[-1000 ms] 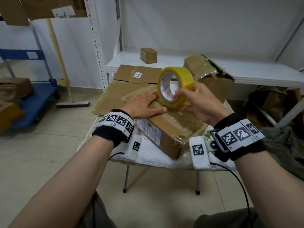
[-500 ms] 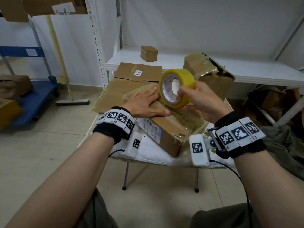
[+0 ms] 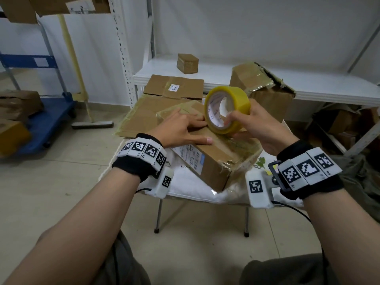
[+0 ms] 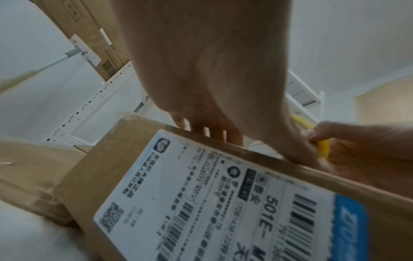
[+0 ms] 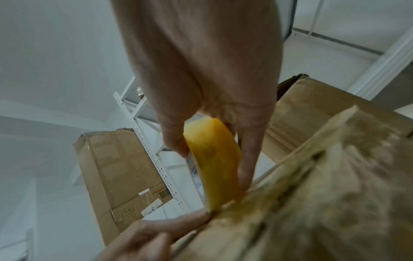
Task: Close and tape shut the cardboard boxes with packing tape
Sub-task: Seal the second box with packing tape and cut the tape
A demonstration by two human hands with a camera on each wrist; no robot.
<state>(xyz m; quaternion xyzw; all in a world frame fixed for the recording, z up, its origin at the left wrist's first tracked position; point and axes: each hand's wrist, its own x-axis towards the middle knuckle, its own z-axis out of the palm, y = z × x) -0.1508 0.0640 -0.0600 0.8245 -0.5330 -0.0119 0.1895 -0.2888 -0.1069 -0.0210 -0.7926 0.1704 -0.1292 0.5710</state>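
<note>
Left hand [image 3: 181, 130] flat on box [image 3: 207, 159]; right hand [image 3: 261, 128] grips tape roll [image 3: 227, 110], seemingly touching box.

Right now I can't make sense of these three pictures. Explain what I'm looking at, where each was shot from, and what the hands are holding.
No machine here: a person wears three cameras. The wide picture comes from the head, looking down at both arms; the banded cuffs carry the wrist cameras, which give the two close pictures along each hand. The left hand lies flat on a cardboard box with a printed shipping label, holding it down. The right hand grips a yellow tape roll, its lower edge down at the box top. The box sits on a small white-covered table. Flattened cardboard lies behind, and more boxes stand on a white shelf.
</note>
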